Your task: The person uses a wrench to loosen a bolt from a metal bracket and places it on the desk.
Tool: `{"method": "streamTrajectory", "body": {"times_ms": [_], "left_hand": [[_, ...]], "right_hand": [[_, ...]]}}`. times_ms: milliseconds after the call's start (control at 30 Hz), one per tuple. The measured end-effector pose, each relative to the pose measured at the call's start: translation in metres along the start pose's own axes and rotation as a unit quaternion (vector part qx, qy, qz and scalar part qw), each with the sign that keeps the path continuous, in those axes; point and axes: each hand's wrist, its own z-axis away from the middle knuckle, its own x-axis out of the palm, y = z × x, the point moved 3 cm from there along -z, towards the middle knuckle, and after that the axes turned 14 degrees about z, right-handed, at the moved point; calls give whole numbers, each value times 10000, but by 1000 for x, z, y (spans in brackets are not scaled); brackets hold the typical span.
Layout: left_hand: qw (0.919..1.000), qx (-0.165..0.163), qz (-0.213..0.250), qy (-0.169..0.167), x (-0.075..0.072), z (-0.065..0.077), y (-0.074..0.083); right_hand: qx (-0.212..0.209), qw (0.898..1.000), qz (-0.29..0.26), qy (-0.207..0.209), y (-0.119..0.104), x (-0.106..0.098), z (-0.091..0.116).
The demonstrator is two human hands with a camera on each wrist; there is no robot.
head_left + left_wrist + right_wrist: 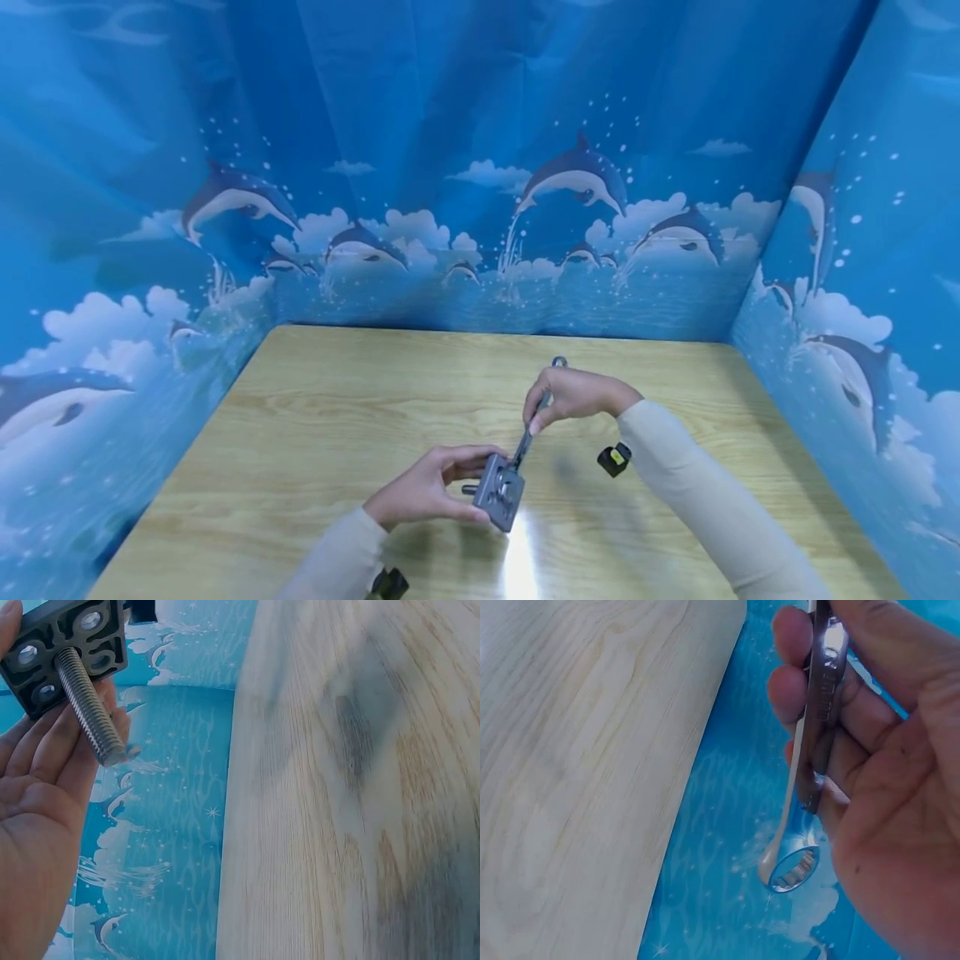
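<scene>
Wrench (825, 697) in the grip of the right hand (573, 393) angles to the plate (501, 493), pinched by its edges in the left hand (427, 487) over the surface (337, 400), bolt (88, 712) jutting out. Both look stiff, solid and slick; edges and mid-shaft should offer the surest hold.

Surface (337, 392): pale wood grain, far left corner rounded. Blue cloth (450, 92) stands beyond the far edge and along both side edges, faintly creased. Printed dolphins (581, 168), white clouds (408, 229), water. Bright glare (521, 567) midway between side edges, toward the near edge.
</scene>
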Motion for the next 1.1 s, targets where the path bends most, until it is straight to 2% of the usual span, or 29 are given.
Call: {"method": "streamTrajectory", "body": {"times_ms": [133,300,433,533,667,800,967,1100], "left_hand": [[9996,239,-1,167,-4,-1,-1],[9975,451,-65,542,-10,-1,-4],[9948,391,-50,939,-15,-3,-5],[9901,227,86,1383,-17,-4,-7],[9765,170,137,2145,-19,-6,-9],[9584,259,26,2841,-18,-8,-10],[9372,452,-256,3449,-15,-10,-11],[9220,724,-577,3758,-13,-11,-11]], "right_hand": [[435,9989,-97,162,15,5,12],[880,9931,-330,706,34,19,32],[1258,9839,-469,1179,44,33,47],[1676,9732,-687,1414,48,45,57],[2204,9523,-1224,1719,46,64,65],[2525,9204,-2169,2052,33,87,68],[2366,8831,-3365,2257,5,115,66],[2199,8557,-4022,2403,-14,131,58]]}}
